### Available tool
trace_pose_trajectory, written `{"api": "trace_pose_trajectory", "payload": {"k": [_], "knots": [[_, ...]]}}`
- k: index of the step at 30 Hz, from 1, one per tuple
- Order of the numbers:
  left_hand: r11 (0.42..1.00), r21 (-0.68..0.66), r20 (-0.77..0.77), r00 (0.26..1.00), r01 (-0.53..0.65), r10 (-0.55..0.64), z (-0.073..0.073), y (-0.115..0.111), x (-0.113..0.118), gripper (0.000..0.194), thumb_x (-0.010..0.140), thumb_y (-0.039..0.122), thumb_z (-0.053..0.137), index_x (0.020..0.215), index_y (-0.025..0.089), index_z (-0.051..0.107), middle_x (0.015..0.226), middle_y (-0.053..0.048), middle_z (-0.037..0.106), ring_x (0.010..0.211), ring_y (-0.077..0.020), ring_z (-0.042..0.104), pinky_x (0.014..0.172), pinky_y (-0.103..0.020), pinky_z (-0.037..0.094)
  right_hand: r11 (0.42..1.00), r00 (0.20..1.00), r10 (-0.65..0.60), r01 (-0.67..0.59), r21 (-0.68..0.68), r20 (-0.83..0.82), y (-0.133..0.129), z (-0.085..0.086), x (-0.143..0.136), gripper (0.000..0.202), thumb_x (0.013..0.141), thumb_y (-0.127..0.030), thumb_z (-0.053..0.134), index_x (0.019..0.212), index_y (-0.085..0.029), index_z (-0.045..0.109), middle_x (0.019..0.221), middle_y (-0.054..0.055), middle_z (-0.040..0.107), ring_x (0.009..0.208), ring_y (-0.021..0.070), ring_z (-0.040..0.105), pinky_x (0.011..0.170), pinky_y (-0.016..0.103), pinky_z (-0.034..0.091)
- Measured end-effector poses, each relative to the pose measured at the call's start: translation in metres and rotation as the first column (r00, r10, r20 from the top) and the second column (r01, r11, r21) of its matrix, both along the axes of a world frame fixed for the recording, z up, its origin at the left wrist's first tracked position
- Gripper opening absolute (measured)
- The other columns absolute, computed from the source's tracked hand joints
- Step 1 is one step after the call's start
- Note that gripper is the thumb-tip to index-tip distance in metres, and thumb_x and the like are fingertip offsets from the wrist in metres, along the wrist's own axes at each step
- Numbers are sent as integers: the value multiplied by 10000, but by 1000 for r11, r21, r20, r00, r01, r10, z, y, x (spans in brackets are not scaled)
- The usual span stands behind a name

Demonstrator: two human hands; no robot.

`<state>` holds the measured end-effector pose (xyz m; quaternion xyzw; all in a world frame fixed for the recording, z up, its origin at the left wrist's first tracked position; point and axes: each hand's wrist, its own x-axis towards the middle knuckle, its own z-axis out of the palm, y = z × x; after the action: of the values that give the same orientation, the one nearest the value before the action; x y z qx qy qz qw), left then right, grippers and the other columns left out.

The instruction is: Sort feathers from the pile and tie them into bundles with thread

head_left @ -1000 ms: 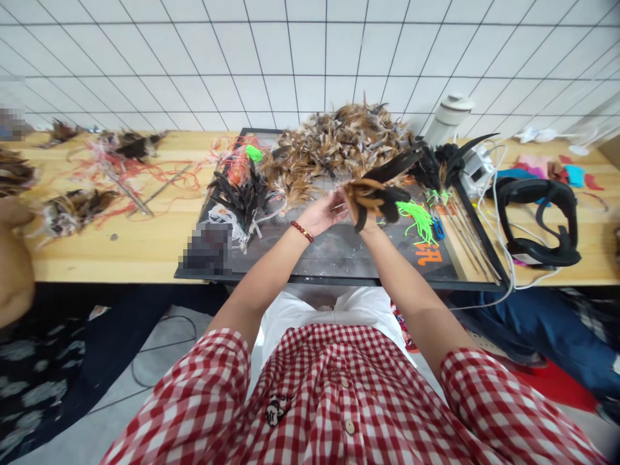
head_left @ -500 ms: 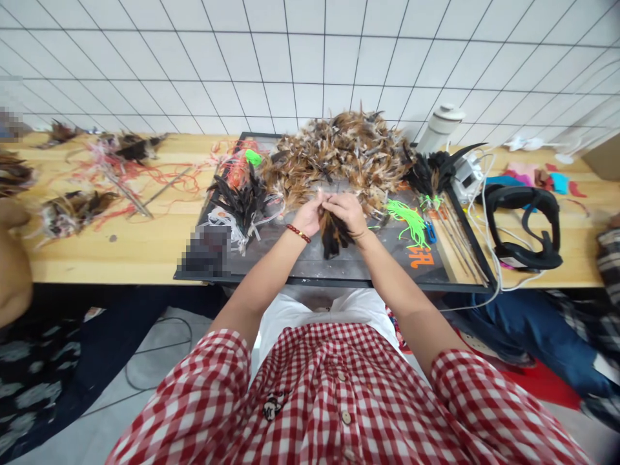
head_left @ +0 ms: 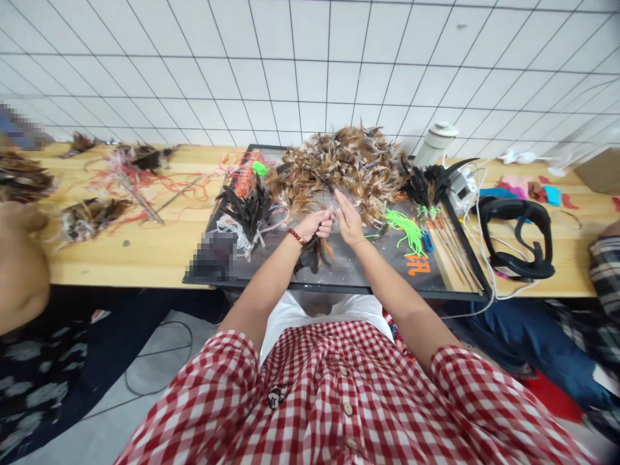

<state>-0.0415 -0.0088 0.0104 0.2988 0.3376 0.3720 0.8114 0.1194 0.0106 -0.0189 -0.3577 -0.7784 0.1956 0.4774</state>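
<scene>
Since the earlier frame, the feather bundle has swung toward the near-left, and the right hand has come off it. The left hand is closed around the bundle's bound end, feathers hanging toward the wearer above the dark tray. The right hand is open just beside it, fingers extended; whether a thin strand runs between the two cannot be made out. The brown feather pile lies beyond the hands. Green cords lie to the right, near thin sticks. Black feathers lie at the tray's left. A black headset rests on the tabletop.
</scene>
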Motion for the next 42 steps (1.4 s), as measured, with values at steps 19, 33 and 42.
{"api": "trace_pose_trajectory", "payload": {"k": [19, 33, 42], "knots": [[995, 63, -124, 988, -82, 89, 6, -6, 12, 250, 978, 372, 548, 829, 172, 531, 570, 71, 391, 355, -20, 267, 355, -106, 149, 873, 942, -39, -129, -470, -332, 11, -4, -7, 567, 779, -721, 593, 919, -190, 733, 759, 18, 650, 751, 152, 586, 766, 304, 519], [979, 135, -199, 963, -155, 180, 10, -12, 19, 314, 1021, 353, 473, 789, 156, 550, 534, 74, 373, 333, -12, 259, 350, -113, 144, 827, 942, 11, -198, -526, -337, 15, 1, -9, 391, 826, -444, 564, 948, -161, 805, 623, -16, 531, 681, 128, 477, 704, 264, 435], [963, 112, -174, 949, -247, 263, 10, -12, 20, 295, 1007, 285, 501, 744, 155, 532, 510, 84, 360, 329, -9, 240, 356, -117, 137, 830, 936, 84, -255, -496, -341, 18, -1, -12, 634, 811, -716, 531, 1037, -173, 768, 688, -19, 527, 727, 130, 506, 744, 268, 458]]}}
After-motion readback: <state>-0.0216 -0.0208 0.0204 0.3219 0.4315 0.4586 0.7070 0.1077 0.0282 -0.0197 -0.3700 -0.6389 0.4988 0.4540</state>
